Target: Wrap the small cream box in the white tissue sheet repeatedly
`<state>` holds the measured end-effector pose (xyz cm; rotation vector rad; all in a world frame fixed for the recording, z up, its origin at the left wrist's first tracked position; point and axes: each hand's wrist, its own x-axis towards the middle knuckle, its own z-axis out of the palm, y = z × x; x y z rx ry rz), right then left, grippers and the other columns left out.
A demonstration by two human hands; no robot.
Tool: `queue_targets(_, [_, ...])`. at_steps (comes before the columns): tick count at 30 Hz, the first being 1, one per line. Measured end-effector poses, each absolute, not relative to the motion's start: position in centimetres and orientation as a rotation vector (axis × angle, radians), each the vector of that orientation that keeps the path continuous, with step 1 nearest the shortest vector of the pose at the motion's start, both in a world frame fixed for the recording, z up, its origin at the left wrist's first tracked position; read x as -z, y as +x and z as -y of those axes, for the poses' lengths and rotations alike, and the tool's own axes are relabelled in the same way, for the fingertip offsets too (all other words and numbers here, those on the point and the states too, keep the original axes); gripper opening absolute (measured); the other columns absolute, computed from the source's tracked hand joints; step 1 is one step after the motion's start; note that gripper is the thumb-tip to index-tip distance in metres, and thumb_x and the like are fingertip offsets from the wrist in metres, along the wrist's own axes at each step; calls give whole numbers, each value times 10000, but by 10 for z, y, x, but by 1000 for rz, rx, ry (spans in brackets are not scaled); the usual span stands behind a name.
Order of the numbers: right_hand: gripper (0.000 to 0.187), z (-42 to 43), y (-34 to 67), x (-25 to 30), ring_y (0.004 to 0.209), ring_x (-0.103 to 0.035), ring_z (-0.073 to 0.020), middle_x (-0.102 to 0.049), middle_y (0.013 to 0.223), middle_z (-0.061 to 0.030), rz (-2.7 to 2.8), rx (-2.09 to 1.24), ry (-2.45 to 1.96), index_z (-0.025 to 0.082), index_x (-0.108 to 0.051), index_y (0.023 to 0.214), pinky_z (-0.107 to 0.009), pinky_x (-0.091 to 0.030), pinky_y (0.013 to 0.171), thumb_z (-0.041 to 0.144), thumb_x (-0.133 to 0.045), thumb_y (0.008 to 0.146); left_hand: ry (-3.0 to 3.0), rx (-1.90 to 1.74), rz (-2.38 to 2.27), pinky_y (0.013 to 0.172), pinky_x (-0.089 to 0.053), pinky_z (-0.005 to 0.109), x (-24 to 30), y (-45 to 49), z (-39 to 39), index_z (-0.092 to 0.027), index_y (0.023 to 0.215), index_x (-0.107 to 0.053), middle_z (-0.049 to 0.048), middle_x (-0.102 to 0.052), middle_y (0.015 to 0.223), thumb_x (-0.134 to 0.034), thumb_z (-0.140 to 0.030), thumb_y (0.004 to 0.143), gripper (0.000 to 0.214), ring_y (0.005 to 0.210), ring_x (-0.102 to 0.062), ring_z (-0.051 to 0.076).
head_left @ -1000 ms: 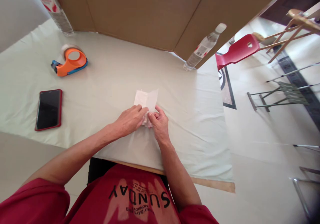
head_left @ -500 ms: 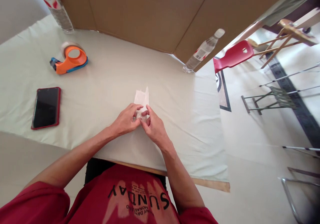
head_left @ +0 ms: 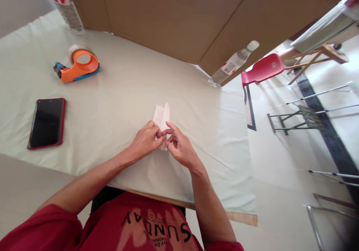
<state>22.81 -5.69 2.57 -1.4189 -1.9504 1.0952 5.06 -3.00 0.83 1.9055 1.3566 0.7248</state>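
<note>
A small piece of thin white paper (head_left: 162, 115), perhaps a tissue, lies on the cloth-covered table in front of me with creases running lengthwise. My left hand (head_left: 147, 139) has its fingers curled and pinches the paper's left side. From the right, my right hand (head_left: 181, 147) bends its thumb and fingers onto the same paper, its index finger reaching across toward the left fingertips. Both hands nearly touch over the paper's near half. That part is mostly hidden by the fingers, though a white lower edge shows below them.
An orange and blue tape dispenser (head_left: 81, 64) and a phone in a red case (head_left: 47, 123) lie to the left. Behind stands a cardboard panel (head_left: 157, 19), with a plastic bottle (head_left: 67, 9) at left and another bottle (head_left: 232, 64) at right. A red chair (head_left: 263, 69) stands beyond.
My fingers have closed in over the paper, and its near edge now shows below them. The camera view has shifted slightly.
</note>
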Motion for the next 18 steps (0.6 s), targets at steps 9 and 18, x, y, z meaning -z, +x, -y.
queue_targets(9, [602,51,234,-21,734,-595,-119,-674,1149,-66,1929,-1017,-1404,239,-440,1434,-269,-500,638,174,-519,841,1975,-760,-1333,623,-444,255,-2,50,32,-183,751,-566,5,-550,850,-627,-199,837,106,617,-500,96])
queue_targets(18, [526,-1,243,1,549,-611,-143,-705,893,-61,1426,-1207,-1772,149,-579,1217,-294,-477,506,419,-662,773,2052,-781,-1316,629,-466,245,0,50,35,-186,758,-543,21,-554,907,-623,-197,855,126,630,-502,99])
